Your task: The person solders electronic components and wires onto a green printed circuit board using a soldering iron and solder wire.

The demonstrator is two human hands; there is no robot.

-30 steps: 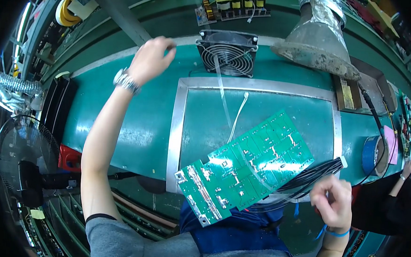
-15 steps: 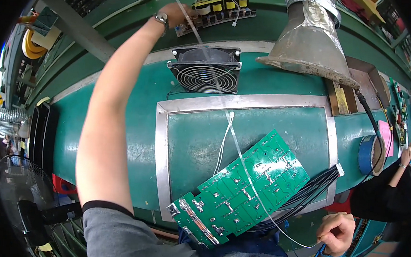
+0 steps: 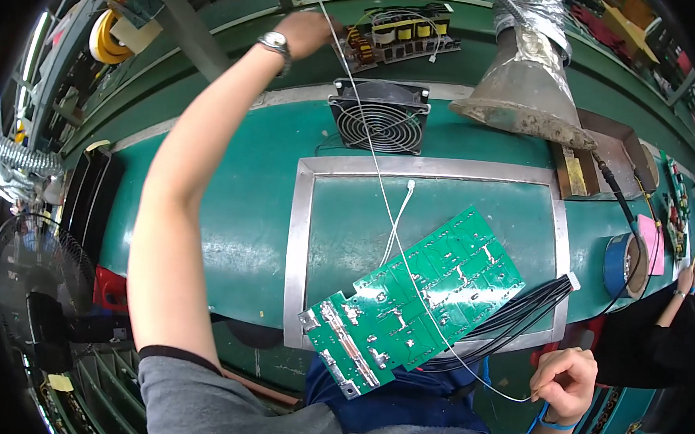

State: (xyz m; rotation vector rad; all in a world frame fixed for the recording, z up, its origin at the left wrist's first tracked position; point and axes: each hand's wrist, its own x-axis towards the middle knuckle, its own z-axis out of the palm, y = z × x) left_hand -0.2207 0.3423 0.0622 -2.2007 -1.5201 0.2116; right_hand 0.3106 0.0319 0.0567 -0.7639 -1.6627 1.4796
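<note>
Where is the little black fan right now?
In the head view, the black fan stands at the far side of the green bench, just beyond the metal-framed panel and left of the grey funnel hood.

Left hand [image 3: 315,34] reaches far up the thin wire [image 3: 381,187]; right hand [image 3: 564,381] pinches its end beside the green circuit board [image 3: 418,297]

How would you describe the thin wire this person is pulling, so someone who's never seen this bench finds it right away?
Start at the green circuit board lying on the metal-framed panel of the teal bench. A thin pale wire crosses it, running from the left hand by the black fan to the right hand. Unlike the black cable bundle, it is one taut light strand.
</note>
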